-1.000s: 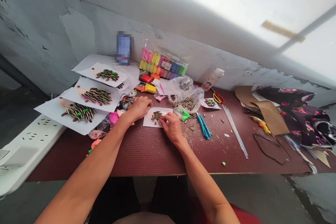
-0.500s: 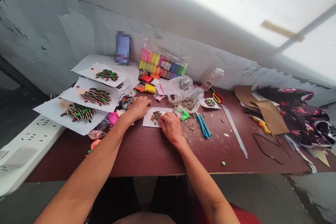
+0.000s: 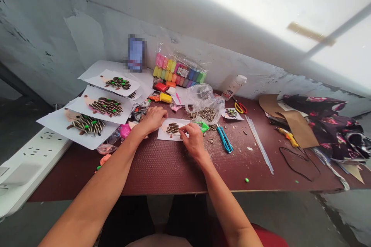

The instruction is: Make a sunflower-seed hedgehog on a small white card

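A white card (image 3: 165, 136) lies on the table with a pale clay hedgehog on it, its back covered by rows of striped sunflower seeds (image 3: 173, 127). My left hand (image 3: 153, 119) rests at the card's upper left corner, fingers stretched loosely and bent downward, gripping nothing visible. Over the card's right side is my right hand (image 3: 193, 137), thumb and fingers drawn together in a pinch just right of the seed rows. Whatever sits between those fingertips is too small to make out. A heap of loose seeds (image 3: 206, 114) spills from a clear plastic bag (image 3: 203, 94) behind.
Finished-looking hedgehog cards (image 3: 106, 104) are stacked left, near a white power strip (image 3: 34, 162). Coloured clay packs (image 3: 181, 71) lean on the wall. Rightward lie a blue utility knife (image 3: 225, 139), scissors (image 3: 240, 107), glue sticks (image 3: 259, 144) and a yellow glue gun (image 3: 288, 137).
My right hand has shifted slightly right, away from the seed rows, uncovering more of them. My left hand stays where it was.
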The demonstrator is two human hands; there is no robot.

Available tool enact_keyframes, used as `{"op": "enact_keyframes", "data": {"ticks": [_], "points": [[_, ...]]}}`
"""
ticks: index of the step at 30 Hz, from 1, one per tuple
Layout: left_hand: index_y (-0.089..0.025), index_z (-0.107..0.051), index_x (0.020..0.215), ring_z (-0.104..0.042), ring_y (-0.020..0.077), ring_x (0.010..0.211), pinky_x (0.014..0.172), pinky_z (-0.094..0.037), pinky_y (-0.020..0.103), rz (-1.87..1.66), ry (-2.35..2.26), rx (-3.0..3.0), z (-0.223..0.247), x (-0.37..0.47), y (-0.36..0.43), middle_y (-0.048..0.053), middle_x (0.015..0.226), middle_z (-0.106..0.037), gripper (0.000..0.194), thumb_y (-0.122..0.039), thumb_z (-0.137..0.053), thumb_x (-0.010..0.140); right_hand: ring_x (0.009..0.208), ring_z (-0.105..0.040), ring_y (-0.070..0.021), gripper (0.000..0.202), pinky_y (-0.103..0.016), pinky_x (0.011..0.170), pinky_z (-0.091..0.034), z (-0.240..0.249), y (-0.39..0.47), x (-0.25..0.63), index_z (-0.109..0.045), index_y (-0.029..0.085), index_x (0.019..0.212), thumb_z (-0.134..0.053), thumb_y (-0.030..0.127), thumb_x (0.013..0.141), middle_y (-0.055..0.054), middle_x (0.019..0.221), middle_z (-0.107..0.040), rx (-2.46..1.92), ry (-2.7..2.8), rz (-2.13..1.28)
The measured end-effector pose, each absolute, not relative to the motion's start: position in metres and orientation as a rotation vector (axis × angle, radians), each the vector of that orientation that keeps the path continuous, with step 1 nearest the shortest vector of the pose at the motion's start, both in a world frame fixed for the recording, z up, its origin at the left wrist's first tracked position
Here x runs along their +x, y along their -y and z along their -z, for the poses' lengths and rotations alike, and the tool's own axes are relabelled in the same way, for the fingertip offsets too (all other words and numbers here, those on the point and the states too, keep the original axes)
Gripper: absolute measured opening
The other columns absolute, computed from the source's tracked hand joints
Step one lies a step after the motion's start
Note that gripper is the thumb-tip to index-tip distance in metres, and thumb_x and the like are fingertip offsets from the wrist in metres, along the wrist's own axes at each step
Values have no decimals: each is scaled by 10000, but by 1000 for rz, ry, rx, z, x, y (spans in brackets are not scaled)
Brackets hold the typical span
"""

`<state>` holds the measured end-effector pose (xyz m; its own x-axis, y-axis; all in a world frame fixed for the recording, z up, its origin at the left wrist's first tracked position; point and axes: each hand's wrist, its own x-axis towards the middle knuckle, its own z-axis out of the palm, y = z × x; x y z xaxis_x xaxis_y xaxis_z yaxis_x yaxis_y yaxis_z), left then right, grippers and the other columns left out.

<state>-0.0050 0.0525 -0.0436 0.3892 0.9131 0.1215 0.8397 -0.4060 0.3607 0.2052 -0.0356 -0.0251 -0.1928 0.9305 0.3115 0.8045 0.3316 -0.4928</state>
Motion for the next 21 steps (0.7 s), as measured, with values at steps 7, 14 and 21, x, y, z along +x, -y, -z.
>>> {"op": "enact_keyframes", "data": {"ticks": [7,14,21], "points": [[-218,-738,903,-640,286,1020,914,-466,414,-436,-1549,2415,44,-5,-54,96,994,-716,214,-165,-534,869,883,-615,-225,211,-312,767,-421,18,1,226,-809,229,926,-602,226,965,-82,897,-702,-1756,2006,-166],[-215,-732,903,-636,284,1031,928,-459,419,-431,-1551,2416,43,-5,-53,94,1002,-720,214,-169,-526,874,1027,-620,-252,278,-316,833,-426,12,-31,220,-823,229,1047,-548,225,1006,-124,1056,-727,-2067,2075,-58],[-213,-734,908,-632,289,1040,934,-448,427,-404,-1552,2416,42,-4,-52,97,1010,-713,213,-174,-525,896,1152,-589,-245,319,-298,924,-416,7,-44,219,-786,235,1189,-511,275,1032,-117,1156,-719,-2215,2105,-10]]}}
